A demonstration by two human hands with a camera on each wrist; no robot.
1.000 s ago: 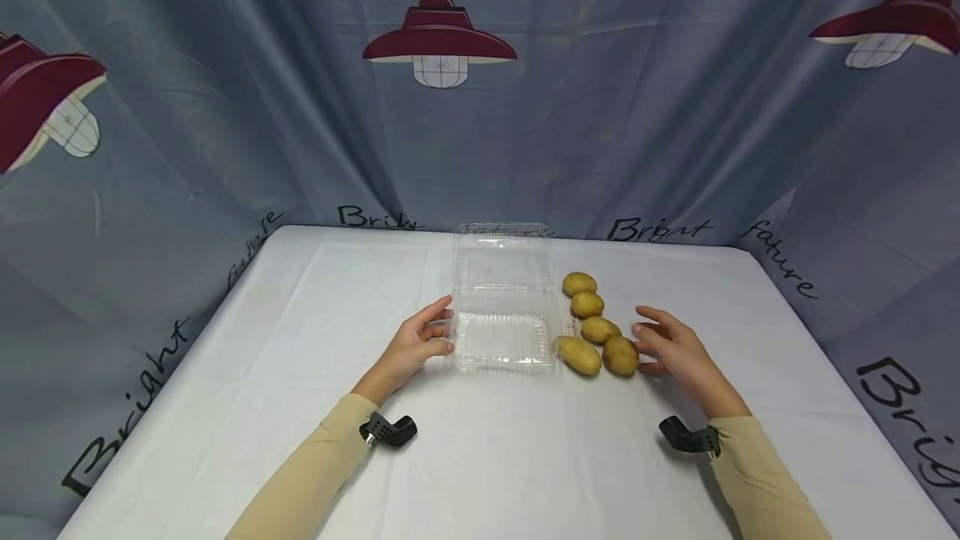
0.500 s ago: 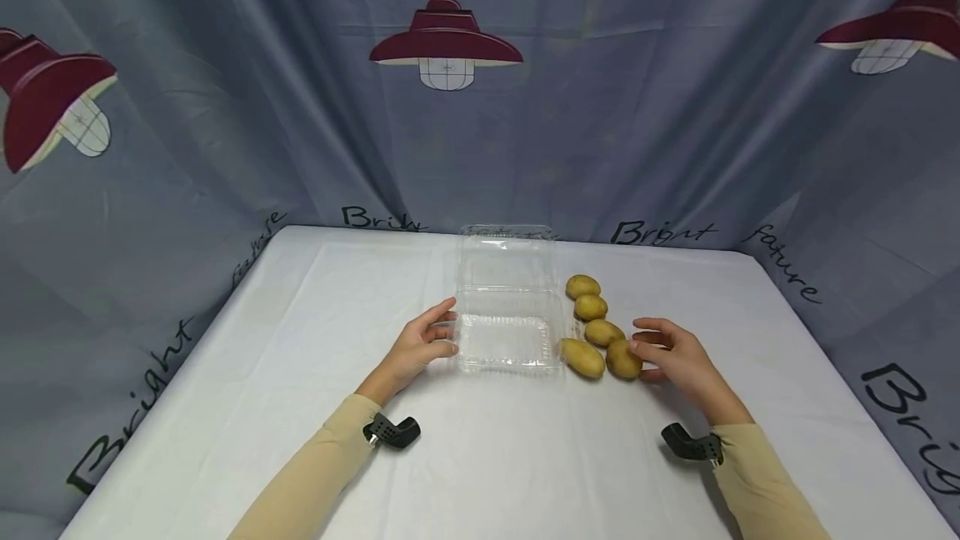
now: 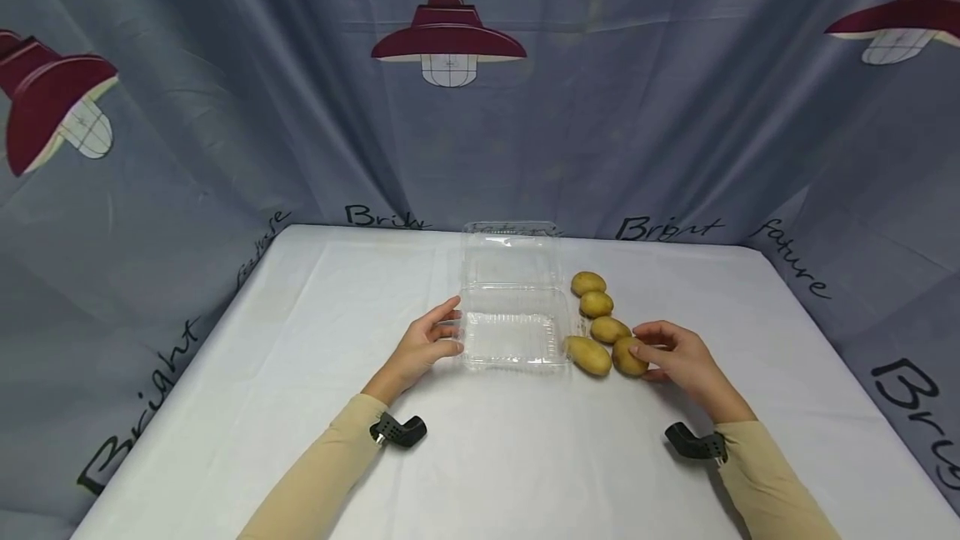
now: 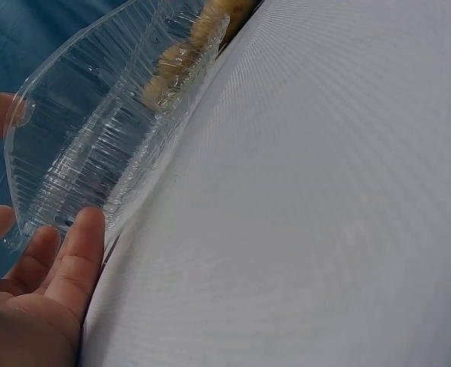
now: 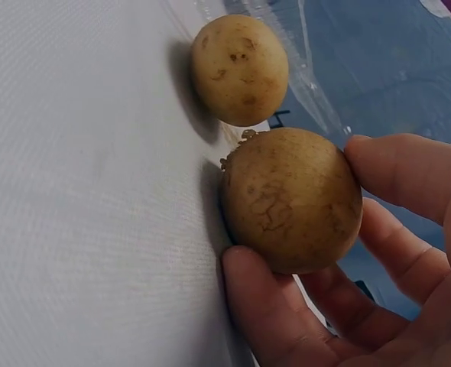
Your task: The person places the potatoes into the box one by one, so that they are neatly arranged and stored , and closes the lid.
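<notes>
My right hand (image 3: 678,361) grips the nearest round potato (image 5: 290,200), thumb on one side and fingertips curled round the other; in the right wrist view it sits close over the white cloth. Beside it lies a longer potato (image 3: 588,355), at the right edge of a clear plastic clamshell box (image 3: 516,294). The box stands with its lid (image 3: 512,261) folded back, and its tray holds nothing. At the box's left side rests my left hand (image 3: 420,348), its fingers extended; the left wrist view has its fingertips (image 4: 88,225) against the plastic wall.
Three more potatoes run back in a line along the box's right side, the farthest potato (image 3: 588,282) near the lid. White cloth (image 3: 480,457) covers the table. A blue-grey curtain (image 3: 300,107) printed with lamps hangs behind it.
My right hand has moved in from the right, and its thumb and fingers have closed round the nearest potato. The left hand has kept its place beside the box.
</notes>
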